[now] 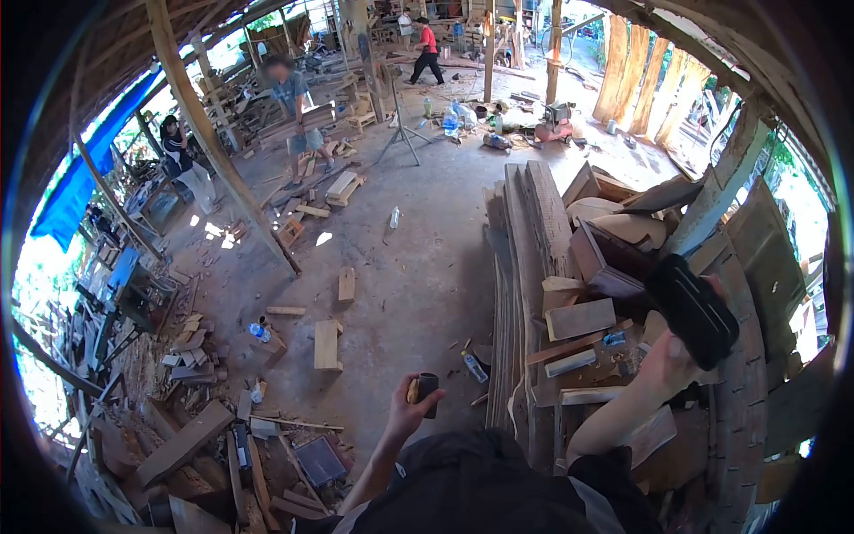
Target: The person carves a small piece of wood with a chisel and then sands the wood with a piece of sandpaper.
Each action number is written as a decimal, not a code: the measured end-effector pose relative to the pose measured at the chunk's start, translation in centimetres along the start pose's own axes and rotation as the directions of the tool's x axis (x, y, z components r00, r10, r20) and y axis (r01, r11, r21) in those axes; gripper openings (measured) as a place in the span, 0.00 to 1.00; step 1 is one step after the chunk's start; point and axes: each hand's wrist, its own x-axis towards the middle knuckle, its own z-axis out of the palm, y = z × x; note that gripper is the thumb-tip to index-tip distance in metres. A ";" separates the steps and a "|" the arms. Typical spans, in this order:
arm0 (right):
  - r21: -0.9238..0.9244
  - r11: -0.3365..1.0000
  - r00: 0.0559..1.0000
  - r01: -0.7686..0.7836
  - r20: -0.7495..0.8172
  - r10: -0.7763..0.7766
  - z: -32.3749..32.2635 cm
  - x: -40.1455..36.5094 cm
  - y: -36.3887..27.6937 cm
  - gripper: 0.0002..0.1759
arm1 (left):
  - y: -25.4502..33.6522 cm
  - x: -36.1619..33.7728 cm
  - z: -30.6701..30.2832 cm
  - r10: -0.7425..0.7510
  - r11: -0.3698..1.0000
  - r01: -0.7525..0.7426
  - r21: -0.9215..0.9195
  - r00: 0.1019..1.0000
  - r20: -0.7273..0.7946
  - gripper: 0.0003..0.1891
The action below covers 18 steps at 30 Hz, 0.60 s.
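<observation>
Seemingly at a holding step: gripping dark cylindrical object [430, 384] inside curled fingers of left hand [409, 409]; gripping black object [689, 311] within clamped fingers of right hand [673, 356], across long planks [523, 258] from left fingers. For next move, probably needing steady grip.

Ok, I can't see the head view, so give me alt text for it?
The person's left grip holds a small dark object and the right grip a larger black object, exact kinds unclear. Beyond is a floor strewn with wood pieces, with long planks at right and other people farther back.
</observation>
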 end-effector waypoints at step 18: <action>-0.736 0.648 0.184 -0.196 0.621 0.762 -2.5 -4.8 1.2 0.28 | 0.3 -1.9 1.2 -0.038 0.994 0.039 0.106 0.999 -0.008 0.23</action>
